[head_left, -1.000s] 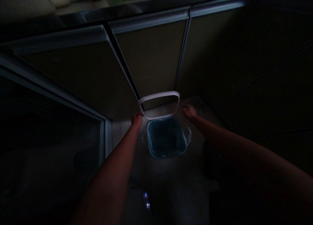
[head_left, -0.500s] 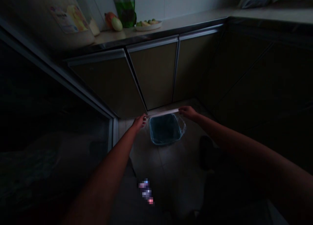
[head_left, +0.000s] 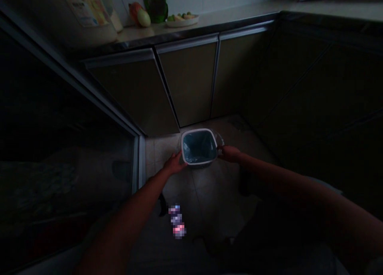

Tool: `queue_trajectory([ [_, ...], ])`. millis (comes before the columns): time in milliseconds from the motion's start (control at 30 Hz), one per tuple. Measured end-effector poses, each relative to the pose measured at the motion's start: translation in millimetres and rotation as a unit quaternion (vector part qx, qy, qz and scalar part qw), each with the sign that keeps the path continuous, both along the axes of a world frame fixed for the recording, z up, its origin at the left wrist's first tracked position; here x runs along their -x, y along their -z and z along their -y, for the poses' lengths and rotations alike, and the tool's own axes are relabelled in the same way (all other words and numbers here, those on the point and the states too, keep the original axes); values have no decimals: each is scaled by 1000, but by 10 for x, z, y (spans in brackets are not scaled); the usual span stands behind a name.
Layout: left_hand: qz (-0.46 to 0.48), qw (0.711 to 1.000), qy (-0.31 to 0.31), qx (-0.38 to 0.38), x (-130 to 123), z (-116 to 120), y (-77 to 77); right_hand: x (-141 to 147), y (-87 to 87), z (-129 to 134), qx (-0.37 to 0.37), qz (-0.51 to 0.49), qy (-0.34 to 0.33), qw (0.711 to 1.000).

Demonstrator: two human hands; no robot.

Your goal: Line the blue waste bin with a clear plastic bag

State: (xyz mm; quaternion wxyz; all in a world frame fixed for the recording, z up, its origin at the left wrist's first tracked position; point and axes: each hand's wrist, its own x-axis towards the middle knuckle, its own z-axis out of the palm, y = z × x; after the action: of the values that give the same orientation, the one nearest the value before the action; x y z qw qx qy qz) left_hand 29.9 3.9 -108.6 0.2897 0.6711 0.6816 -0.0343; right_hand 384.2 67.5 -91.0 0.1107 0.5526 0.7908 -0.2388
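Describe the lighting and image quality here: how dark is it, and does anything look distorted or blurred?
In the head view, the scene is dim, with the lower left nearly black; the white-rimmed bin stands out between the left hand and right hand; the cabinet doors slant with wide-angle distortion; a blocky pixelated patch obscures detail below.

The fingertips of the left hand [head_left: 175, 164] and the right hand [head_left: 229, 153] are hidden behind the white plastic rim [head_left: 199, 162]. A pixelated patch [head_left: 177, 221] below the hands is too blurred to read. The top edge cuts off a green bottle [head_left: 155, 3], and the small pieces [head_left: 179, 17] on the plate [head_left: 182, 24] are too small and dim to identify.
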Motion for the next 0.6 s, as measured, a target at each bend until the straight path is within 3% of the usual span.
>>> queue_trajectory([
  [200,-9,1000,-6,-1,-23,-33,-44,32,105,-71,-8,2,20,1000],
  [367,6,1000,0,-16,-19,-95,12,57,128,-201,12,-1,18,1000],
  [500,26,1000,-13,-8,-17,-154,39,81,87,-276,26,11,22,999],
  [600,25,999,-26,16,-4,-204,40,157,-17,-316,19,46,-19,999],
])
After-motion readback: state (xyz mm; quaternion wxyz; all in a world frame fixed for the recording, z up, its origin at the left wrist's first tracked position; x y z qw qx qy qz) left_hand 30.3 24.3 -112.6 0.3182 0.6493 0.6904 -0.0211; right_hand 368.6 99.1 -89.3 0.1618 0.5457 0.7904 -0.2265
